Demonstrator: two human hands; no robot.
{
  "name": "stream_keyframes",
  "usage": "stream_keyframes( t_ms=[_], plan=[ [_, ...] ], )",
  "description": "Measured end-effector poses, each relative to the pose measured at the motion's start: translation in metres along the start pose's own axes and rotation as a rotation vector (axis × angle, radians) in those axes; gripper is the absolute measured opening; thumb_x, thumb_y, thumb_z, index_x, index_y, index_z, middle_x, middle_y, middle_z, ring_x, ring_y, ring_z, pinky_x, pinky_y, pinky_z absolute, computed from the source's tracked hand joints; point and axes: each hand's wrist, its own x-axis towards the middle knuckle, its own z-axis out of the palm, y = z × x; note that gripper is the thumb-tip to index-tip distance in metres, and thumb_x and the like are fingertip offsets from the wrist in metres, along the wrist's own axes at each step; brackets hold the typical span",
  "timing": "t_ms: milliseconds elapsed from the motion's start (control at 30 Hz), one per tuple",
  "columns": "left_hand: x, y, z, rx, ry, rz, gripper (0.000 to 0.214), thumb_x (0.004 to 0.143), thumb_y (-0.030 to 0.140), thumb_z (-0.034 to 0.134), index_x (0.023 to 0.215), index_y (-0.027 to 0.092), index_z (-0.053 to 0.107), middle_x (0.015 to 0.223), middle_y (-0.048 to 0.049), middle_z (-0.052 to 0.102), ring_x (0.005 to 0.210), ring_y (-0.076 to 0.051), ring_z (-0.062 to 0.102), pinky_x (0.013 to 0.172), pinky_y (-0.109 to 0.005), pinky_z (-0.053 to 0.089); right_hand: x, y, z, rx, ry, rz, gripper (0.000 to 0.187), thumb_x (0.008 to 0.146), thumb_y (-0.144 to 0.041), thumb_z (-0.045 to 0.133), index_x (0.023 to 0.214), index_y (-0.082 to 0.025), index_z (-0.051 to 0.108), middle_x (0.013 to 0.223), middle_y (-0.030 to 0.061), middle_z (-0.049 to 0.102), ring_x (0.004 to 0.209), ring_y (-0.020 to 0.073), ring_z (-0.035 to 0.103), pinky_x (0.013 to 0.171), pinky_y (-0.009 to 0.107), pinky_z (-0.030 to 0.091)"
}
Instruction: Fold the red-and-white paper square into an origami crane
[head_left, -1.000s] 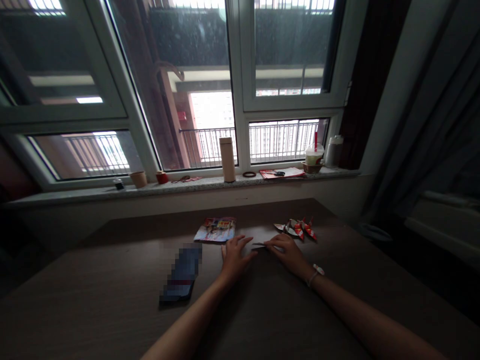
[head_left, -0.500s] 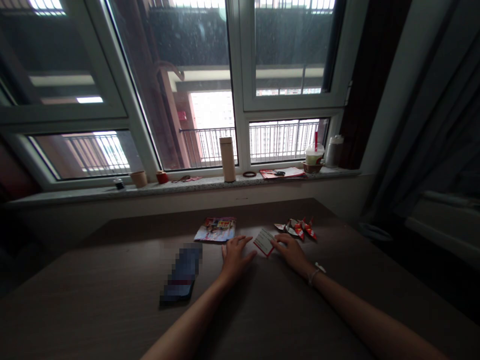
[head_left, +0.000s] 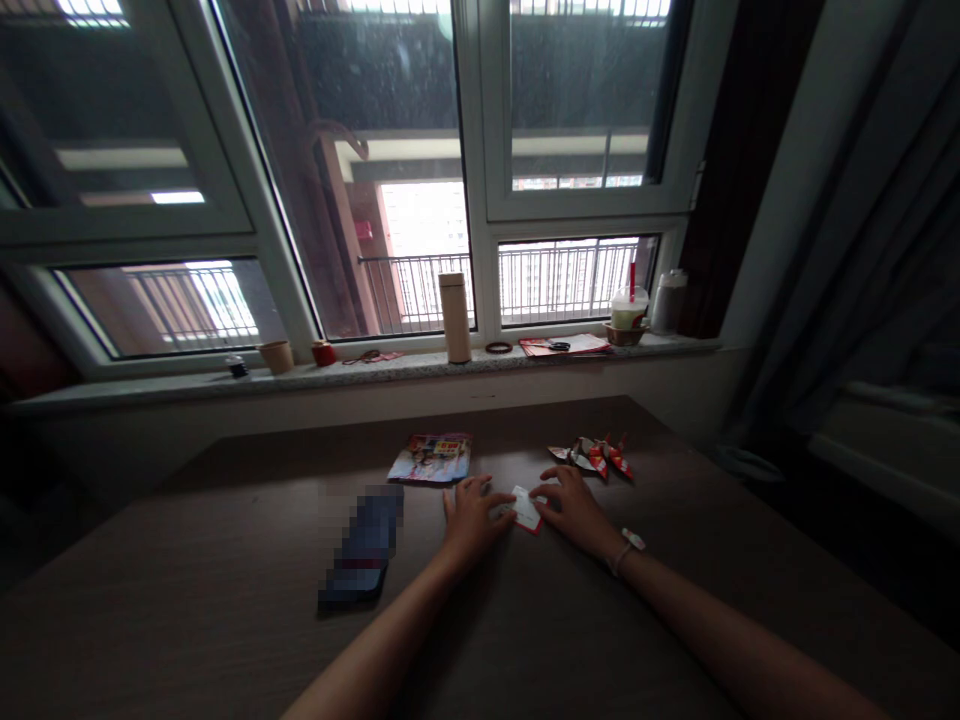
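Observation:
A small white piece of paper [head_left: 527,508] with a red lower edge lies between my two hands, low over the table. My left hand [head_left: 472,515] has its thumb and index finger at the paper's left edge, the other fingers curved. From the other side, my right hand [head_left: 574,508], with a bracelet at the wrist, pinches the right edge. Beyond the right hand lie several folded paper pieces [head_left: 592,455] in red and white. A colourful printed sheet or packet [head_left: 431,458] lies just past the left hand.
A blurred dark phone-like object [head_left: 364,550] lies left of my left forearm on the brown table [head_left: 187,560]. Along the windowsill [head_left: 360,374] stand a beige flask [head_left: 454,320], a paper cup [head_left: 277,357], a drink cup with a straw [head_left: 628,308], and papers with scissors [head_left: 559,346].
My left hand has moved right to the paper's left edge. The paper now looks smaller and whiter, with its printed text out of sight, and sits slightly nearer to me.

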Motion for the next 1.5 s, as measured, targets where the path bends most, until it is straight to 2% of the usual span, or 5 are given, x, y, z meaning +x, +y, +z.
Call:
stream_keyframes(
  t_ms=[400,633,800,1133,1500],
  plan=[
    [0.0,0.0,0.006,0.123,0.002,0.004,0.043,0.084,0.057,0.055,0.126,0.047,0.06,0.152,-0.006,0.041,0.143,-0.037,0.025,0.112,-0.07,0.005,0.0,-0.003,-0.006,0.039,-0.078,-0.102,0.015,0.082,-0.018,0.061,0.091,-0.022,0.072,0.108,0.007,0.065,0.111,0.0229,0.053,0.101,0.04,0.042],
    [0.002,-0.001,0.005,0.141,-0.04,0.002,0.044,0.085,0.058,0.053,0.129,0.052,0.055,0.155,-0.0028,0.037,0.145,-0.04,0.022,0.109,-0.074,0.004,0.002,0.004,-0.008,0.107,-0.114,-0.09,0.039,0.07,-0.006,0.055,0.101,-0.022,0.072,0.113,0.0069,0.066,0.114,0.0237,0.053,0.104,0.042,0.04],
    [0.002,0.0,0.005,0.149,-0.03,0.009,0.041,0.086,0.056,0.054,0.127,0.052,0.058,0.156,-0.0014,0.036,0.144,-0.039,0.022,0.11,-0.073,0.007,0.003,0.012,-0.004,0.163,-0.113,-0.088,0.043,0.068,-0.003,0.053,0.099,-0.023,0.074,0.112,0.0069,0.068,0.113,0.0243,0.054,0.105,0.043,0.039],
    [0.002,-0.001,0.004,0.105,-0.063,0.031,0.034,0.087,0.052,0.056,0.12,0.049,0.064,0.151,-0.0006,0.04,0.143,-0.036,0.024,0.112,-0.071,0.006,0.004,0.013,-0.006,0.184,-0.145,-0.078,0.024,0.078,-0.015,0.061,0.094,-0.025,0.075,0.112,0.0067,0.066,0.115,0.0253,0.053,0.107,0.045,0.036],
    [0.0,0.0,0.0,0.116,-0.097,0.03,0.043,0.083,0.061,0.055,0.124,0.047,0.062,0.154,-0.0015,0.037,0.144,-0.037,0.021,0.112,-0.071,0.001,0.005,0.022,-0.003,0.263,-0.168,-0.082,0.043,0.071,-0.004,0.055,0.103,-0.026,0.074,0.117,0.0055,0.067,0.119,0.0243,0.052,0.111,0.047,0.034]
  ],
)
